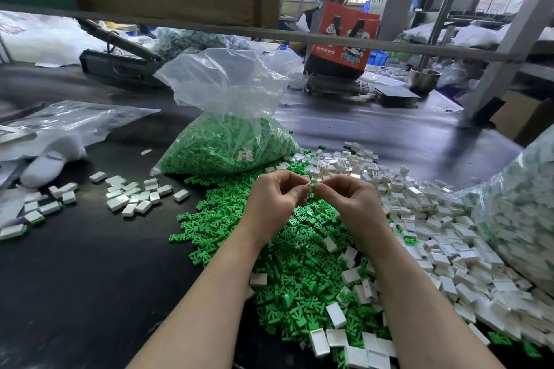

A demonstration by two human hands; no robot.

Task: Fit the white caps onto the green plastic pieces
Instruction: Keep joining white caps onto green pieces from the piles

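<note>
both raised above the heaps, fingertips meeting: left hand (277, 198) pinching a small white rectangular plastic cap (306, 180), right hand (347, 199) pinching a small green pronged plastic piece (313, 186), the two parts touching between the fingers, likely being lined up for pressing together. whether already seated, too small to tell. held up close to the eyes, probably to see the fit. directly beneath, a loose pile of green plastic pieces (287, 272) on the dark worktable (90, 278); to the right, a heap of white caps (434, 234), both within easy reach for the next pick. to the left, set well apart, small clusters of white finished-looking pieces (135, 196). behind, a clear plastic bag of green pieces (227, 147), open-topped.
</note>
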